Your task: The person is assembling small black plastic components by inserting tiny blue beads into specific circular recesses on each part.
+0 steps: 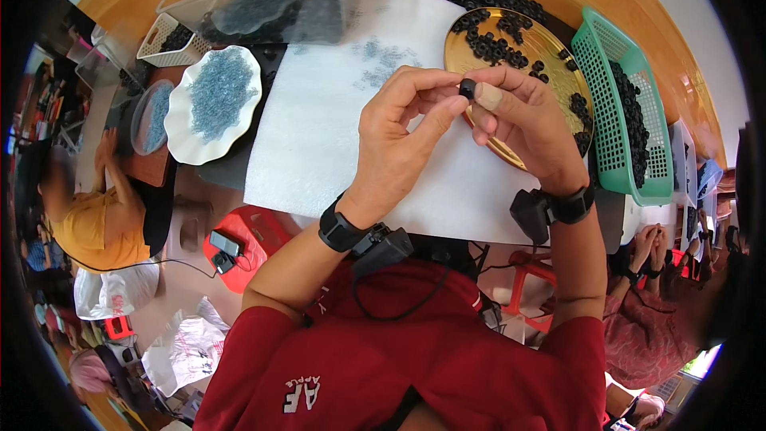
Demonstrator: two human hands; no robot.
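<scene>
Left hand (403, 124) and right hand (523, 116) meet at the fingertips, both pinching one small black piece (467, 88) between them. From it, the gold tray (550, 38) spans one to four o'clock, with the green basket (604, 132) beyond at three; clear bits (381, 62) lie at ten, the scalloped dish (182, 137) at nine. Slack or uneven pinching could drop the piece, perhaps losing it among lookalikes in the tray.

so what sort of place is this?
Likely a shared workshop for small-parts handwork: a round gold-coloured tray holding small black ring-shaped parts, a wavy-edged white dish of tiny translucent bluish pieces, and another person in a yellow top nearby.
</scene>
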